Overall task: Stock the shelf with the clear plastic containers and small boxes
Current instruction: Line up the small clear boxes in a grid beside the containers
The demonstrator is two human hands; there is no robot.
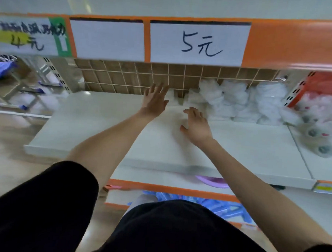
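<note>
We reach over the shelf point(96, 122), left hand point(155, 101) and right hand point(197, 126) fingers spread and holding nothing, beside the clear plastic containers point(236, 102) bunched back-right (blurry, mind), probably to nudge the row tight.

- Pale wrapped goods point(238, 102) at the back of the shelf point(85, 122) are smeared by motion; whether they are containers or bags cannot be told.
- A pale smear point(173, 96) lies just beside the left hand point(154, 102); whether the fingertips touch it is unclear.
- The far-left price label point(30, 34) is cut by the frame edge, and its top line is unreadable.
- Round items point(320, 136) at the right edge are blurred and cropped.
- A purple object point(214, 181) is half hidden under the shelf board.
- Blue items point(230, 206) lie partly behind dark clothing point(175, 231).
</note>
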